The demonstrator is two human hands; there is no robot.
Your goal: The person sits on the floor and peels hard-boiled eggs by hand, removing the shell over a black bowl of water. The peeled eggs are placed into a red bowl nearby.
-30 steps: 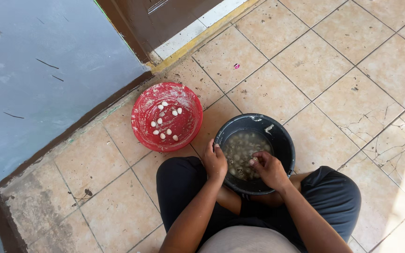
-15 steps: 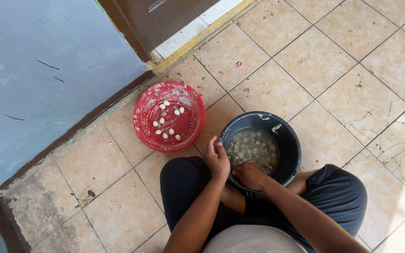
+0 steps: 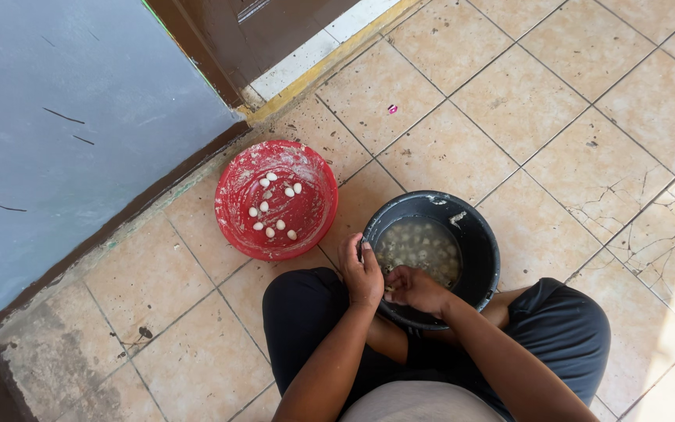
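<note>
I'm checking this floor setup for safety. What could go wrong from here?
The black bucket of cloudy water and small pale pieces sits on the tiled floor against the person's legs; a knee shift might tip or slosh it. The left hand and right hand work together at its near rim, so a piece could drop outside. The red basin of peeled white pieces lies uncovered on a stained floor, so dirt could get in.

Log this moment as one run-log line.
left hand: on black bucket rim | right hand: at bucket's near edge | red bowl: peeled cloves, untouched
</note>
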